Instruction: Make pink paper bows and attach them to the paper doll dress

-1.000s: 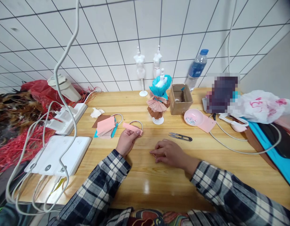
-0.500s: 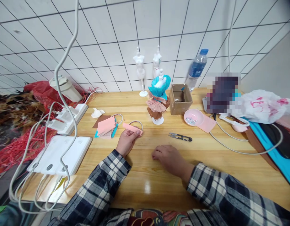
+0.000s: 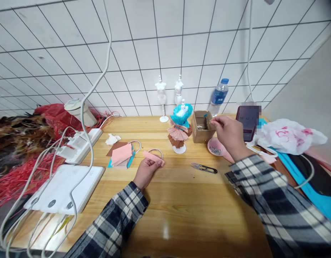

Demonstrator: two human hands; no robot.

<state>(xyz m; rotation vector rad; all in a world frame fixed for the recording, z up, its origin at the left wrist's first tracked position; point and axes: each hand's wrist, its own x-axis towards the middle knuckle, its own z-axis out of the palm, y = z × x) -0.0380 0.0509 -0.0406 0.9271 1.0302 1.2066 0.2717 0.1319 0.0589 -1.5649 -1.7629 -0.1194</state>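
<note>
The right hand (image 3: pixel 230 134) has risen from the table (image 3: pixel 178 204) to the box (image 3: pixel 201 136), fingertips pinched; whether around anything, I cannot tell. The left hand (image 3: pixel 146 173) grips the strip (image 3: pixel 152 156) left of centre, long axis slanting, 2 ends pointing far-left and near-right.

Left fingers (image 3: pixel 156 165) pinch a pink paper strip (image 3: pixel 152 156), a thin ring (image 3: pixel 162 154) just beyond them; right fingers (image 3: pixel 215 123), bunched, hover beside a cardboard box (image 3: pixel 201 136), thread snips (image 3: pixel 206 168) below.
</note>
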